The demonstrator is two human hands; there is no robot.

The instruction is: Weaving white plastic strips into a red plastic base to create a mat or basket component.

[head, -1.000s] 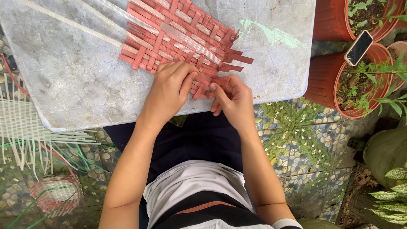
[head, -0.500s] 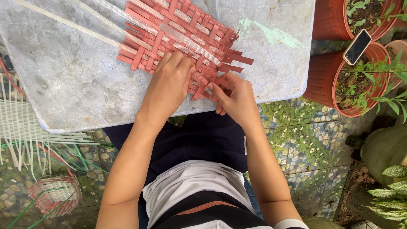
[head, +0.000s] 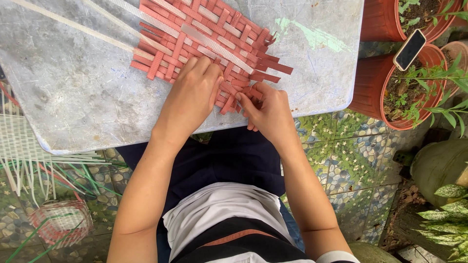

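Left hand (head: pixel 192 95) presses flat on the red woven mat (head: pixel 204 44); right hand (head: pixel 268 109) pinches a strip end at the mat's 5 o'clock edge, near the tabletop (head: pixel 73 97) rim. Risk: loose ends slip free, weave unravels.

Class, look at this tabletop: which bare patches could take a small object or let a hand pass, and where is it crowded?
Bare grey table lies left of the left hand, below the white strips. Another patch lies right of the red woven mat, around the green paint smear. It is crowded at the near edge, where the right hand and left hand work the mat.
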